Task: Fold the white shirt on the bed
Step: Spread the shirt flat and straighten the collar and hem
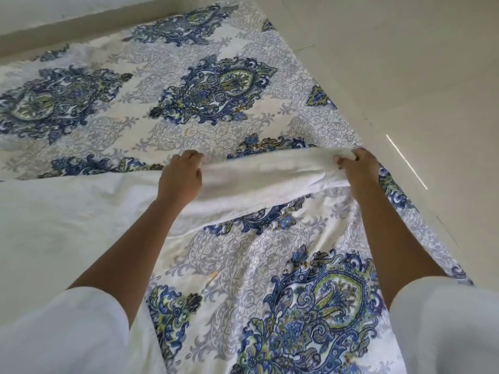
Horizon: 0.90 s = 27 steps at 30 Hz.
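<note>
**Both hands on one edge, shirt body lying off to the left**

Fingers first: on the right hand (357, 167) the fingers (343, 160) are curling over a bunched end of white cloth and pinching it against the thumb. On the left hand (181, 175) the fingers (190, 155) are folding down over the far side of the same cloth, with the thumb tucking under on the near side. Both grips are closing on fabric, neither hand spread flat.

Between the two grips a stretched edge (264, 171) of the white shirt (67, 211) is hanging slightly slack and riding clear of the bed (189, 109). Its long axis is running left to right, across the line of sight.

Outward from there, the bulk of the shirt is lying flat on the patterned sheet, to the left of the left hand and nearer the person, running out of frame at the left. Under the lifted edge and toward the right hand, bare sheet is showing. The right hand is working near the bed's right margin, beside the pale floor (405, 76).

Judgement: the fold is only starting. The left hand is sitting nearest the shirt's body and looks like the pivot; the right hand, holding the free end, has farther to travel if that end is going over onto the flat part.
</note>
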Each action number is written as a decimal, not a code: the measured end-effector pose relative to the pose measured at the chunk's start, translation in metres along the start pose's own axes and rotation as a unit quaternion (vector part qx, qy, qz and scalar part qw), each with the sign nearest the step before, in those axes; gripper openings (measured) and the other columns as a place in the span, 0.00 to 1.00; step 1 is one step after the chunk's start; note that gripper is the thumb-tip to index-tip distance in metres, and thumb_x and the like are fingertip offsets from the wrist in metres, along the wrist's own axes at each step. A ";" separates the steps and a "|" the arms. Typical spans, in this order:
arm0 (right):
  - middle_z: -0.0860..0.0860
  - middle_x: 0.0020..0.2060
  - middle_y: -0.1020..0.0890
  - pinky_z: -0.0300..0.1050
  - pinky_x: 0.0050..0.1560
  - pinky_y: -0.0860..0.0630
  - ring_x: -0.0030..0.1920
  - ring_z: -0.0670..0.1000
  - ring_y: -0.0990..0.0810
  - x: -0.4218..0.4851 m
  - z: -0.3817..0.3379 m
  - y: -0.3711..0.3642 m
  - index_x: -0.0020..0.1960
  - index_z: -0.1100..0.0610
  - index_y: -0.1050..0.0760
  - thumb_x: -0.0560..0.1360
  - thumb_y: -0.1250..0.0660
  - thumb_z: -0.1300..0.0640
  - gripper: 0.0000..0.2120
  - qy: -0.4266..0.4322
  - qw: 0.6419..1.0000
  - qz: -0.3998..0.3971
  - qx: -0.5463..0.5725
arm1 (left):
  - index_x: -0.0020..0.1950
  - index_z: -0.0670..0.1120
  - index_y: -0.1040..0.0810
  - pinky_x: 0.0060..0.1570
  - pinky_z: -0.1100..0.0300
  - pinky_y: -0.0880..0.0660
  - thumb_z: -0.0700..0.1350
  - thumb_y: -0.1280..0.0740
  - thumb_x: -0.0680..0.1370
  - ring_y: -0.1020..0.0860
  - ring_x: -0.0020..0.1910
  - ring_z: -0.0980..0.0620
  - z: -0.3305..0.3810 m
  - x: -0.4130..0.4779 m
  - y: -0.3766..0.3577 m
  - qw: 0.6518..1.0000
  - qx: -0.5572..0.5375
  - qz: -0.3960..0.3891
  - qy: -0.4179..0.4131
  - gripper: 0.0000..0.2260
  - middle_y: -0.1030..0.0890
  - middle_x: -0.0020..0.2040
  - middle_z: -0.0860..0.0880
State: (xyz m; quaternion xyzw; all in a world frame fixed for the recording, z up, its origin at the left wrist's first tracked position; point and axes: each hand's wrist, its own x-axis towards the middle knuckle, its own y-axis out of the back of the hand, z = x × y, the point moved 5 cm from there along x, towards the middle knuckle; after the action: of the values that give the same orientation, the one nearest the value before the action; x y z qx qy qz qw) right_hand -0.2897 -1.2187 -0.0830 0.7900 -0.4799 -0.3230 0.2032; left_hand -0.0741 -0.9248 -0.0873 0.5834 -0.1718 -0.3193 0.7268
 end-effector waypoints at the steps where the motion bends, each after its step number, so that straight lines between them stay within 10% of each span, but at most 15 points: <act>1: 0.52 0.37 0.24 0.41 0.33 0.33 0.39 0.51 0.28 0.010 -0.006 -0.001 0.48 0.58 0.25 0.72 0.31 0.59 0.06 0.011 1.000 0.015 0.014 | 0.69 0.41 0.31 0.54 0.44 0.29 0.36 0.43 0.78 0.31 0.61 0.38 -0.008 0.005 0.002 1.000 0.016 0.010 0.018 0.19 0.29 0.67 0.42; 8: 0.56 0.42 0.24 0.48 0.43 0.30 0.46 0.55 0.25 0.059 0.009 -0.042 0.47 0.55 0.25 0.71 0.31 0.57 0.06 -0.008 0.999 0.032 -0.017 | 0.63 0.36 0.27 0.58 0.45 0.32 0.38 0.44 0.80 0.28 0.60 0.36 -0.121 -0.004 0.004 0.978 -0.065 0.039 0.196 0.14 0.26 0.61 0.34; 12: 0.60 0.62 0.28 0.55 0.62 0.36 0.64 0.61 0.32 0.041 0.009 -0.045 0.61 0.57 0.29 0.74 0.37 0.56 0.16 -0.044 0.972 0.133 -0.187 | 0.62 0.37 0.25 0.58 0.48 0.32 0.38 0.44 0.81 0.27 0.60 0.37 -0.171 -0.015 0.012 0.972 -0.100 0.043 0.210 0.14 0.25 0.61 0.36; 17: 0.62 0.60 0.25 0.57 0.64 0.34 0.61 0.62 0.27 -0.071 -0.043 -0.150 0.60 0.63 0.27 0.70 0.47 0.54 0.23 0.255 0.955 0.033 -0.147 | 0.60 0.40 0.22 0.57 0.48 0.31 0.38 0.42 0.79 0.24 0.57 0.36 -0.200 -0.014 0.031 0.977 -0.026 0.071 0.201 0.13 0.22 0.57 0.36; 21: 0.57 0.66 0.26 0.61 0.64 0.34 0.66 0.60 0.29 -0.151 -0.061 -0.250 0.64 0.56 0.26 0.75 0.49 0.51 0.22 0.469 0.823 -0.144 -0.285 | 0.62 0.37 0.25 0.63 0.47 0.35 0.48 0.49 0.80 0.27 0.60 0.36 -0.240 -0.020 0.038 0.972 -0.006 0.011 0.233 0.21 0.25 0.61 0.34; 23: 0.56 0.70 0.31 0.64 0.66 0.36 0.70 0.59 0.33 -0.133 -0.050 -0.249 0.69 0.54 0.31 0.77 0.52 0.50 0.24 0.453 0.806 -0.104 -0.366 | 0.63 0.38 0.26 0.66 0.47 0.39 0.47 0.47 0.82 0.28 0.62 0.37 -0.256 -0.023 0.045 0.970 0.033 -0.031 0.239 0.18 0.25 0.62 0.35; 27: 0.54 0.76 0.47 0.55 0.72 0.60 0.76 0.56 0.54 -0.095 -0.035 -0.222 0.75 0.53 0.44 0.78 0.58 0.50 0.27 0.236 0.893 -0.042 -0.381 | 0.59 0.46 0.22 0.70 0.51 0.45 0.55 0.39 0.78 0.30 0.66 0.47 -0.287 -0.031 0.055 0.963 0.003 -0.117 0.241 0.17 0.23 0.62 0.45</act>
State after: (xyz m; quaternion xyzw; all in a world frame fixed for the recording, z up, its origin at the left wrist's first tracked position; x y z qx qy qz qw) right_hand -0.1573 -1.0325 -0.1680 0.7247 -0.2242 -0.2931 0.5819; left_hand 0.0963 -0.6862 -0.1058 0.6616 0.0766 -0.2513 0.7023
